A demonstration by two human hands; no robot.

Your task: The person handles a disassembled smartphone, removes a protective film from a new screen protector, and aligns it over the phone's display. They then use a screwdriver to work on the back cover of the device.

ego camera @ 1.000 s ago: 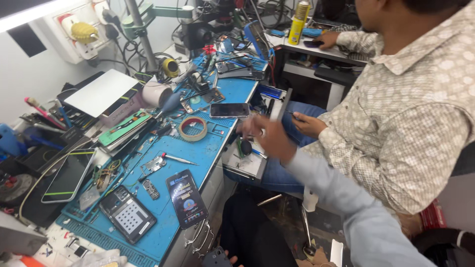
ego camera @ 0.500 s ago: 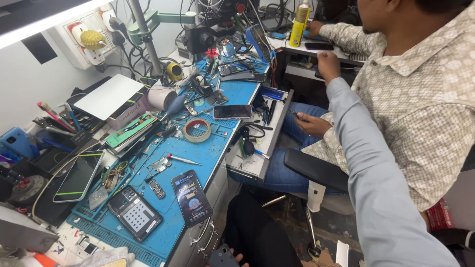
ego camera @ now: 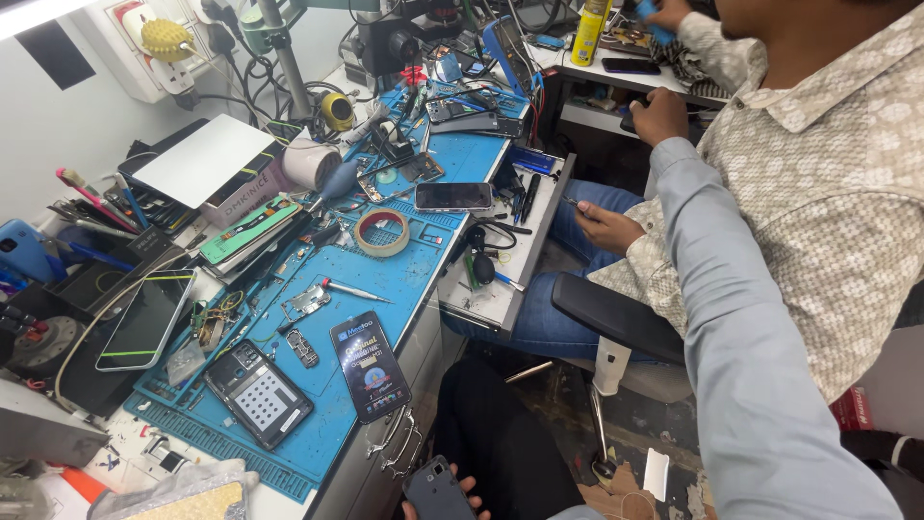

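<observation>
Right hand [ego camera: 660,116] far out at 1 o'clock by the shelf [ego camera: 616,79], left hand [ego camera: 452,486] low at 6 o'clock.

Right hand with fingers curled in tight, against a dark thing at the shelf edge; cannot tell if gripping it. Left hand wrapped around a dark phone [ego camera: 435,491], fingertips on its side, just under the blue mat [ego camera: 452,159]. At 9 o'clock from that phone, another phone [ego camera: 371,366] flat on the mat, screen lit. At 12 o'clock, a tape roll [ego camera: 382,232]. Co-worker's hand [ego camera: 611,226] over the open drawer [ego camera: 525,252], pinching a small tool.
</observation>
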